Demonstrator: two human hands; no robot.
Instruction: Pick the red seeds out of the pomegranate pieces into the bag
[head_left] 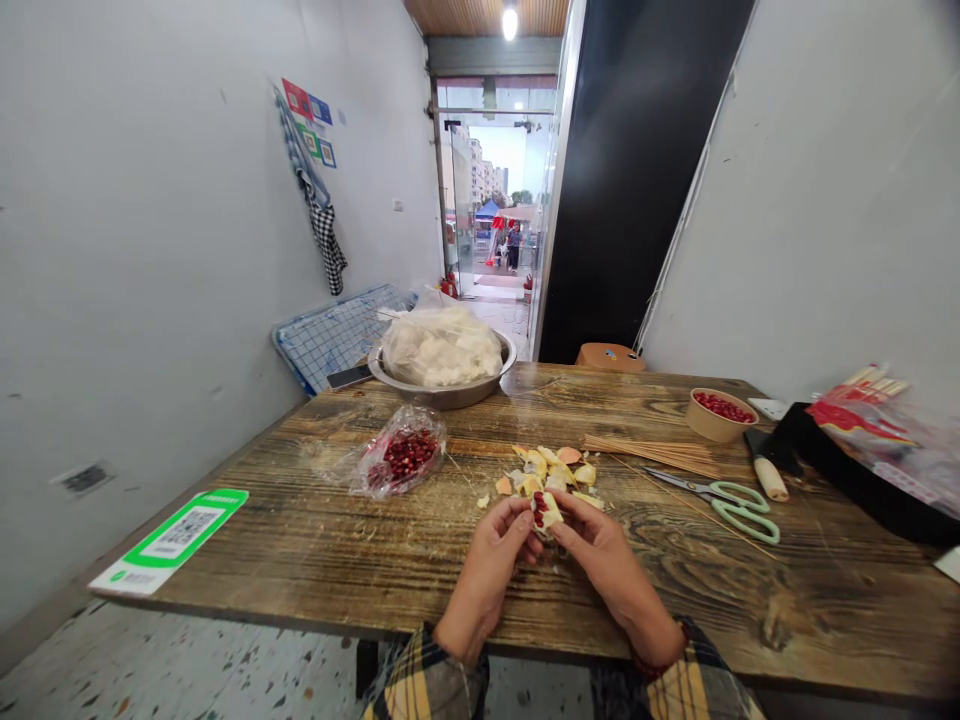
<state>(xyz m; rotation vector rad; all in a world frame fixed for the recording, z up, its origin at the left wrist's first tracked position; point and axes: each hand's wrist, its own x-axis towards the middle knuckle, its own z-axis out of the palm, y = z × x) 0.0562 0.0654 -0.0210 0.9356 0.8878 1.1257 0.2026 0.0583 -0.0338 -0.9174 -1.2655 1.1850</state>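
A piece of pomegranate (550, 512) with red seeds and pale yellow rind is held between my two hands, low over the table. The fingers of my left hand (504, 535) close on its left side, where the seeds show. On the right side, my right hand (592, 535) pinches the rind between thumb and fingers. Just beyond my fingertips lies a pile of torn pomegranate peel (555, 467). To the left, a clear plastic bag (405, 455) holds loose red seeds.
A steel basin (450, 395) with a bagged white mass stands at the back. On the right lie wooden skewers (652, 453), green-handled scissors (739, 508), a paper bowl (716, 418) of red seeds and a wooden-handled tool (770, 478). A QR-code card (176, 535) lies at the left edge.
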